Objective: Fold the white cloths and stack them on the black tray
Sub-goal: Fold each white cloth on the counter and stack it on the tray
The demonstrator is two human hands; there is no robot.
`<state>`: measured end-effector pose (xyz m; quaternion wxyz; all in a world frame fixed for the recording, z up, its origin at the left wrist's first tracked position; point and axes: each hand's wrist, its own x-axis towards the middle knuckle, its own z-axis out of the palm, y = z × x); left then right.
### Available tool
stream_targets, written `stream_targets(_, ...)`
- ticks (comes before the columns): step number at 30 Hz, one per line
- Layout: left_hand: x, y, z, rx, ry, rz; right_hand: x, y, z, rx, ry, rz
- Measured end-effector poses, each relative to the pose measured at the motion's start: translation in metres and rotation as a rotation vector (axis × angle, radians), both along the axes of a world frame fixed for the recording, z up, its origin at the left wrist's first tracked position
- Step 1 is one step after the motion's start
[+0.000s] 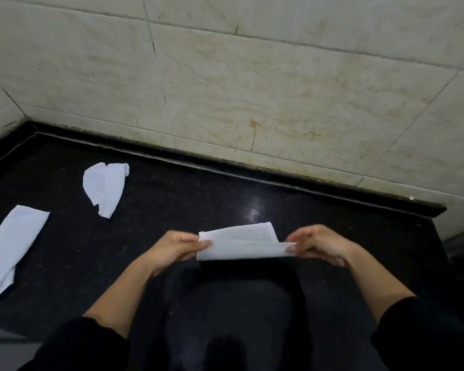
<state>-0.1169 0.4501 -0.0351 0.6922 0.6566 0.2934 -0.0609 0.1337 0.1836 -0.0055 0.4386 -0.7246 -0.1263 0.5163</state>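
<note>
Head view — left hand [176, 249] and right hand [322, 243] level — pinch grip on white cloth [243, 245], either end.

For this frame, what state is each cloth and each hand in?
held cloth: folded into a strip, top flap raised, stretched between both hands.
left hand: pinches the held cloth's left end.
right hand: pinches the held cloth's right end.
bunched cloth: crumpled, unfolded, lying on the counter near the wall.
long cloth: lying flat on the counter at far left, loosely folded lengthwise, untouched.
</note>
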Motion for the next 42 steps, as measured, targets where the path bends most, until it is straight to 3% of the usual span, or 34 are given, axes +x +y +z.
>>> stream_targets(6,-0.027,-0.031,-0.030,-0.135,0.210,-0.097,-0.034,-0.030,-0.050,-0.213,0.096,0.042)
stream_targets(10,-0.031,-0.035,-0.038,-0.133,0.257,-0.052,-0.037,-0.029,-0.057,-0.213,0.079,0.000)
stream_targets(15,-0.021,-0.024,-0.041,-0.143,0.218,0.019,-0.023,-0.004,-0.051,-0.140,0.023,-0.055)
stream_targets(19,-0.008,-0.022,-0.047,-0.154,0.091,0.251,-0.011,0.024,-0.052,-0.082,-0.045,-0.136)
stream_targets(26,0.017,-0.026,-0.063,0.034,0.096,0.466,0.004,0.057,-0.073,-0.079,-0.185,-0.229)
stream_targets(32,0.023,-0.021,-0.073,0.284,0.172,0.440,0.011,0.065,-0.087,-0.109,-0.295,-0.231)
stream_targets(42,0.034,-0.021,-0.075,0.507,0.308,0.450,0.009,0.071,-0.098,-0.186,-0.450,-0.175)
